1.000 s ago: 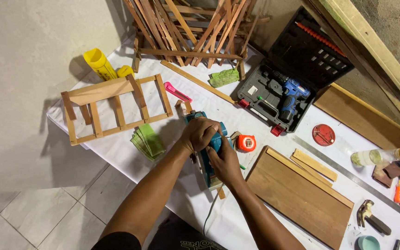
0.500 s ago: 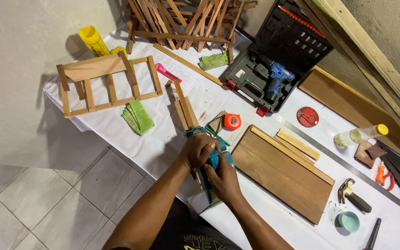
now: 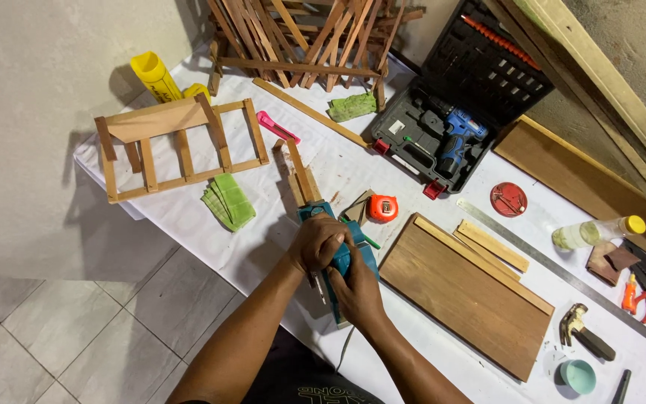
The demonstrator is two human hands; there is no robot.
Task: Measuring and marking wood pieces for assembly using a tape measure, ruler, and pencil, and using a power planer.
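White-covered table (image 3: 188, 224) stands on grey tiled floor (image 3: 54, 329).

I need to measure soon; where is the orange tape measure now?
In the head view, the orange tape measure lies on the white table, just beyond the hands, between the teal power tool and the brown board.

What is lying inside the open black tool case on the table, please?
The black tool case holds a blue cordless drill in its tray; its raised lid carries an orange rod and rows of small bits. Anything beneath the drill is hidden.

Both hands (image 3: 338, 258) hide most of the teal power tool (image 3: 344, 258).
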